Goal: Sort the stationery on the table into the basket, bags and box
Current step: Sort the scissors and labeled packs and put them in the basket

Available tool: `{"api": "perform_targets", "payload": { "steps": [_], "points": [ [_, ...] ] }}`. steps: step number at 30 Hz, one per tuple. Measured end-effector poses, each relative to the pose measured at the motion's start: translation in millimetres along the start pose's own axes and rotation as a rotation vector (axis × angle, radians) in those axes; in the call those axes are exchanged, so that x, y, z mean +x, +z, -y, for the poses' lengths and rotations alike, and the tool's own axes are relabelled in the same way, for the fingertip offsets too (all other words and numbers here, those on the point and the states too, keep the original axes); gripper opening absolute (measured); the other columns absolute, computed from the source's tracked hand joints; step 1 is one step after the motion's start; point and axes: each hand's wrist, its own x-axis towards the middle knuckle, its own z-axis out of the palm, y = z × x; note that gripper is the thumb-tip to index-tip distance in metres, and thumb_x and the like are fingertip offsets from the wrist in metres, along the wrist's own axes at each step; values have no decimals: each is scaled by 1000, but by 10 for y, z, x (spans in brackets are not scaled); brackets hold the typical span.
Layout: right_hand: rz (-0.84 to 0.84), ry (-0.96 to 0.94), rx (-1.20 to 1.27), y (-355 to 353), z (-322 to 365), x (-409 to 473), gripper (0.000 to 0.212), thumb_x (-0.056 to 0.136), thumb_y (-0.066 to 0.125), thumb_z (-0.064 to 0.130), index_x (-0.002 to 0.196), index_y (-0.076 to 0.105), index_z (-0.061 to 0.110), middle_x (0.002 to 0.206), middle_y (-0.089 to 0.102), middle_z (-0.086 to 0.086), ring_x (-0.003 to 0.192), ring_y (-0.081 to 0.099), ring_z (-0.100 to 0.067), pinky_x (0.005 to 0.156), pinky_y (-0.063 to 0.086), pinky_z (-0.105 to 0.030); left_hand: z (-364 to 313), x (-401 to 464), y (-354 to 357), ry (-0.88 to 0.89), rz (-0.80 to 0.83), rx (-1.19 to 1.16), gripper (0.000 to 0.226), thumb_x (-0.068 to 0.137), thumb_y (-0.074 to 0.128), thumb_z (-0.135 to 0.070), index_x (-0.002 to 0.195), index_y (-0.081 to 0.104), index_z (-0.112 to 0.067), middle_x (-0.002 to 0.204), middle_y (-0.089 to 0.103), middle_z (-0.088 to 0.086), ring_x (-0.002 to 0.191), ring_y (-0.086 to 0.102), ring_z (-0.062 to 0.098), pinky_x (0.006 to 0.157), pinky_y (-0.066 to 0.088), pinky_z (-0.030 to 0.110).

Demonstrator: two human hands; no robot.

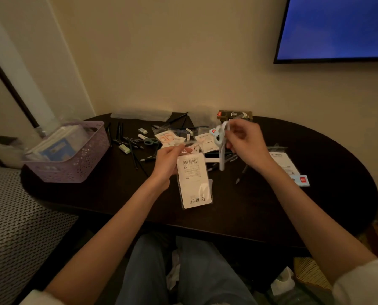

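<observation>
My left hand [167, 160] pinches the top edge of a clear plastic bag with a white barcode card [193, 181], which hangs down over the dark table [95, 194]. My right hand [246, 144] holds a pair of white scissors [221, 139] up above the table, handles up and blades pointing down. A lilac perforated basket [73, 159] with paper packs inside stands at the table's left end. Loose pens [119, 135], erasers [124, 149], teal-handled scissors [151, 141] and several packaged scissors cards [168, 138] lie scattered behind my hands. A dark gold-printed box [235, 115] stands at the back.
An empty bag with a red label [290, 168] lies flat at the right. A clear bag [139, 115] lies along the wall. A woven-pattern bed [14, 221] sits to the left, a blue screen [337, 27] hangs above right. My knees are under the table's front edge.
</observation>
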Motion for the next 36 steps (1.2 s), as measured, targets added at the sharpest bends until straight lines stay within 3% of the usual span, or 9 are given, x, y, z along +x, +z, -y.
{"api": "perform_targets", "payload": {
  "steps": [2,5,12,17,26,29,32,36],
  "points": [
    [-79,23,199,60,156,41,12,93,54,1,98,65,3,73,64,-6,53,58,-5,49,47,-17,-22,-9,-46,-10,16,15,27,99,48,-28,101,69,-12,94,72,8,96,68,21,87,54,41],
    [-118,63,370,201,296,102,12,92,55,1,89,67,5,70,65,-9,51,60,-7,49,50,-18,-42,-10,-104,-36,46,21,29,99,49,-30,104,70,-11,100,72,13,98,68,24,86,54,42],
    [-215,95,409,539,301,132,13,93,57,5,96,67,-4,71,66,-10,53,64,-10,53,55,-22,-49,-15,-167,-70,65,-19,30,98,50,-30,111,64,-7,89,72,10,83,67,20,74,53,37],
    [-189,103,454,629,272,126,13,93,56,4,97,65,-5,76,67,-9,58,67,-13,59,58,-28,-51,-13,-218,-85,59,-25,31,98,51,-30,113,63,-6,101,72,14,91,69,25,85,54,42],
    [23,194,403,669,192,174,15,93,57,6,100,65,-5,84,70,-18,66,69,-17,67,60,-28,-66,1,-317,-76,39,-49,28,98,51,-27,109,66,-6,100,72,14,93,69,26,86,53,41],
    [84,137,275,690,176,170,12,93,59,12,90,69,6,80,69,-8,64,64,-3,59,52,-15,-66,-2,-347,-72,34,-61,29,98,51,-26,113,64,-5,101,72,13,96,69,26,86,54,41],
    [147,38,126,714,163,167,10,91,62,13,92,71,9,81,68,1,64,58,9,61,45,-8,-49,-8,-393,-63,55,-84,29,98,52,-27,114,65,-7,96,73,9,91,70,22,77,56,36],
    [226,-33,-14,751,96,184,13,84,70,15,97,70,17,95,65,4,80,60,-3,69,48,-15,-30,-15,-446,-39,73,-117,30,97,53,-29,114,67,-8,98,73,10,91,70,23,75,55,35]
  ]
}}
